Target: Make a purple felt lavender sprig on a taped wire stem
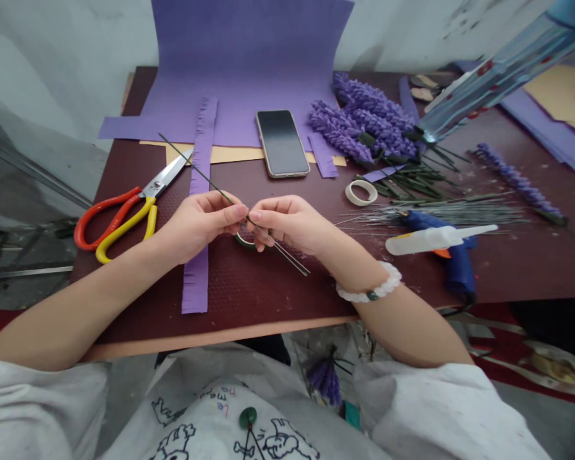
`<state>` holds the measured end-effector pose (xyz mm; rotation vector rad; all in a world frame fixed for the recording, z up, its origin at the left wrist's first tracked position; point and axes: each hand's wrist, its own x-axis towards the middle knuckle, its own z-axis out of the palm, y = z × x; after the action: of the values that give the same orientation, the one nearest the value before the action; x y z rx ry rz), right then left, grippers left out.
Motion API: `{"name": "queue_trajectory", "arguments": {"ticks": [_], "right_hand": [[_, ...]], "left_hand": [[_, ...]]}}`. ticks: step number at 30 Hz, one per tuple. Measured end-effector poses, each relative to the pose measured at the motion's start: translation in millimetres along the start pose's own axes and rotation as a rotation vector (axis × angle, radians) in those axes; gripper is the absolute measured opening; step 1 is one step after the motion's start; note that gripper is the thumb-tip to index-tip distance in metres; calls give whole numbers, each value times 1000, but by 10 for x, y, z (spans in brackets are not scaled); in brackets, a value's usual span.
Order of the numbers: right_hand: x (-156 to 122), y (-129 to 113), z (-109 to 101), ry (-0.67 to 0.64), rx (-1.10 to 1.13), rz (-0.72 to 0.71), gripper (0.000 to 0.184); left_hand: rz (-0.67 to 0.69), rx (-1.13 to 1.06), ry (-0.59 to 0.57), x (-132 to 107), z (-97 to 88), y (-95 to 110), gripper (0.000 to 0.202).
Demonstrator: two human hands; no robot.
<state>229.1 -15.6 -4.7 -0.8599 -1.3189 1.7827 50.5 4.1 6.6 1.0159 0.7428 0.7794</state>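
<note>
A fine pinch at close quarters

I have a thin green stem (196,168) slanting between two hands above the worktop (273,301). The left grip (199,223) is drawn to a fingertip pinch on it; the right grip (297,223) pinches it just beside, and bare wires (290,257) jut out past that side. Part of a tape roll (242,241) shows beneath; I cannot tell whether it hangs or rests.

My main worry is rolling: the stem is slim, so uneven pressure could let it twist or the wires splay. Its upper part crosses over the purple strip (195,281) in my view, and the fringed edge could snag it if it dips. The scissors (154,186) sit near the left forearm (110,287), where a wide swing might nudge them. Over on the right, a tug on the cable (462,305) could drag the glue gun (460,275) and the bottle (424,240) lying across it.

The worktop is dark red, pale-edged and crowded. A purple sheet (249,57) curves up before a pale wall (67,51); a phone (282,144) lies partly on it, with heaped flowers (364,118) and a tilted clear vase (503,70) to the right
</note>
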Motion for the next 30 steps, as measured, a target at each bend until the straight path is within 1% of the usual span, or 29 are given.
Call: {"name": "queue_trajectory", "arguments": {"ticks": [3, 8, 12, 15, 18, 20, 22, 26, 30], "right_hand": [[6, -6, 2, -8, 41, 22, 29], [4, -22, -21, -59, 72, 94, 31], [-7, -26, -26, -73, 87, 82, 30], [-10, -15, -28, -50, 48, 55, 31], [-5, 4, -29, -19, -1, 49, 31], [1, 15, -25, -5, -8, 53, 30], [6, 18, -14, -2, 10, 53, 29], [6, 2, 8, 9, 85, 50, 27], [-4, -22, -1, -46, 116, 83, 28]], "left_hand": [[40, 21, 26, 2, -4, -3, 24], [65, 23, 15, -3, -11, 11, 21], [73, -25, 2, -1, -28, 12, 17], [39, -67, -25, 5, -39, 15, 19], [-50, -110, -69, 13, -48, 21, 27], [-99, -113, -97, 21, -56, 20, 25], [-109, -88, -79, 30, -62, 13, 21], [-50, -60, 35, 40, -53, 9, 24], [-5, -71, 37, 23, -21, 29, 20]]}}
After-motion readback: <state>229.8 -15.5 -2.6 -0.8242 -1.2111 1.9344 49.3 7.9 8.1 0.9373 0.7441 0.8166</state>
